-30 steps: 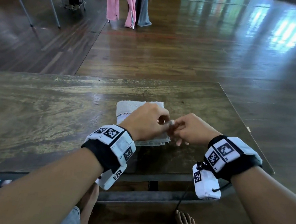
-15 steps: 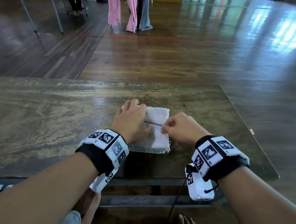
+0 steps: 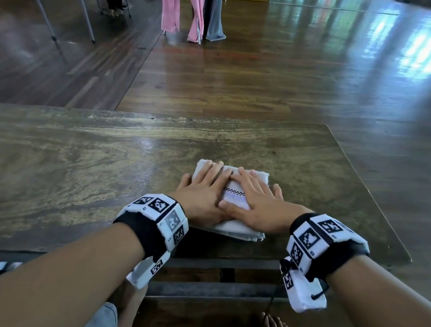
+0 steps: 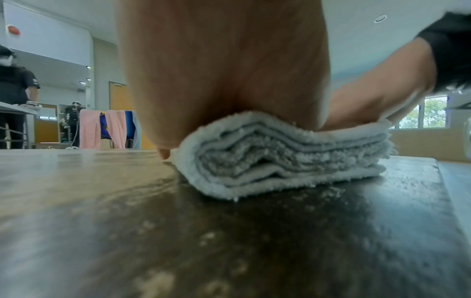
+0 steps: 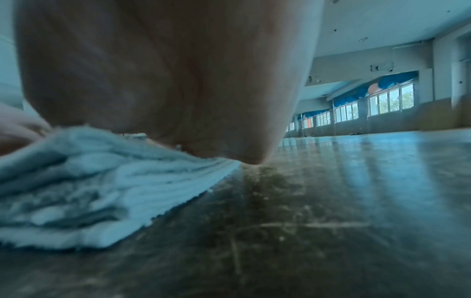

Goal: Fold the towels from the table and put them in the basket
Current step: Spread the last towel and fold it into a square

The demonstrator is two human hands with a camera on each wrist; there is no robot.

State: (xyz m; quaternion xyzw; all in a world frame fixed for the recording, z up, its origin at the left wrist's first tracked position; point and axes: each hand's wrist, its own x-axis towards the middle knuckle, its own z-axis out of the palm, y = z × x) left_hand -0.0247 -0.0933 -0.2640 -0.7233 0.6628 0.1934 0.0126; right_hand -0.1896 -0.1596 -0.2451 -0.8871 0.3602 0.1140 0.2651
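A small white towel (image 3: 234, 197) with a checked band lies folded into a thick square near the front edge of the dark wooden table (image 3: 76, 164). My left hand (image 3: 203, 188) lies flat on its left half and my right hand (image 3: 253, 196) flat on its right half, fingers straight, both pressing down. The left wrist view shows the towel (image 4: 280, 159) as a stack of several layers squeezed under my palm (image 4: 224, 66). In the right wrist view the towel's corner (image 5: 107, 193) sits under the heel of my right hand (image 5: 165, 76). No basket is in view.
Pink and grey cloths (image 3: 183, 5) hang on a rack on the floor beyond the table. Metal stand legs (image 3: 55, 8) rise at the far left. The table's right edge (image 3: 366, 189) drops to glossy wooden floor. Two people stand in the far left background (image 4: 15, 94).
My right hand let go of the pinched towel edge and laid flat on the towel beside the left. Both hands slid forward over the folded square, and the camera moved nearer.
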